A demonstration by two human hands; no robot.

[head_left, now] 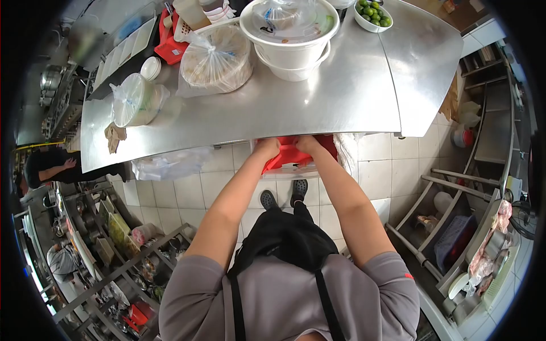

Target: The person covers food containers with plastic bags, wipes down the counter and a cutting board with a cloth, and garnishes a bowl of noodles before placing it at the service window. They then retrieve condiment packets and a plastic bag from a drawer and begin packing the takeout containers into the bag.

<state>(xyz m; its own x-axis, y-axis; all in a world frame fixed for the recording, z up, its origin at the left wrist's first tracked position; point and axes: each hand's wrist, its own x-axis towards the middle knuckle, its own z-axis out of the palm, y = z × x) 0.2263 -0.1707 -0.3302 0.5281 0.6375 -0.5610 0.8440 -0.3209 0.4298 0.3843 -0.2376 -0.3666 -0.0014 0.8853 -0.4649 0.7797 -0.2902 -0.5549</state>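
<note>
Both my arms stretch forward to just under the counter's front edge. My left hand [269,148] is closed at the left side of some bright red, folded material [292,154], a bag or a cloth. At its upper right, my right hand [307,143] is closed on the same material. The fingertips of both hands are partly hidden. The red material lies in an open drawer or bin with a pale, see-through front [293,171]. Bunched white cloth [346,152] hangs at the right of it.
The steel counter [341,96] holds a white bucket [290,54], a bagged tub [213,62], a smaller tub [135,101] and a bowl of limes [372,16]. Shelving [438,210] stands right, a crowded rack [125,267] left. Another person [54,167] is at far left.
</note>
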